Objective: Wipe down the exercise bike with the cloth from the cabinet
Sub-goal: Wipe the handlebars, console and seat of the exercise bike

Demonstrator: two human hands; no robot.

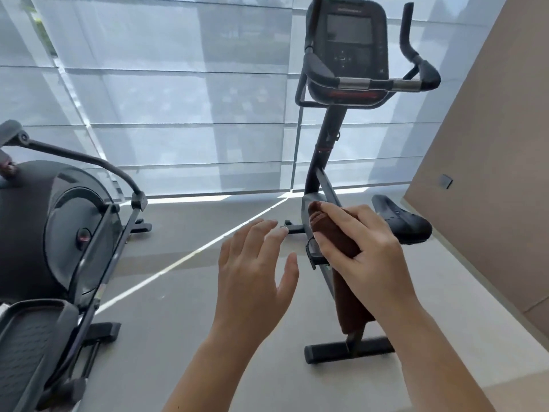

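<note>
An elliptical trainer (56,233) is seen at the far left, its dark housing and ribbed foot platform cut off by the frame edge. Behind it, pale roller blinds (178,99) are drawn across the whole window wall, with a strip of sunlight laid diagonally over the grey floor (166,322). The left hand (255,272) is held in mid-air over the floor, fingers spread and relaxed, nothing grasped, just short of the bike. To its right the exercise bike (326,150) is stood upright, its console (349,40) and handlebars (380,83) at the top of the view, the black saddle (401,221) low at right, the rear stabiliser bar (347,350) flat on the floor. The right hand (359,248) is closed around a brown cloth (335,236), folded or rolled lengthwise, gripped between fingers and thumb; its upper end is seen above the fingers and its lower part is hung down in front of the bike frame. Whether the cloth is touching the frame cannot be told. A tan wall (490,144) is seen at far right.
</note>
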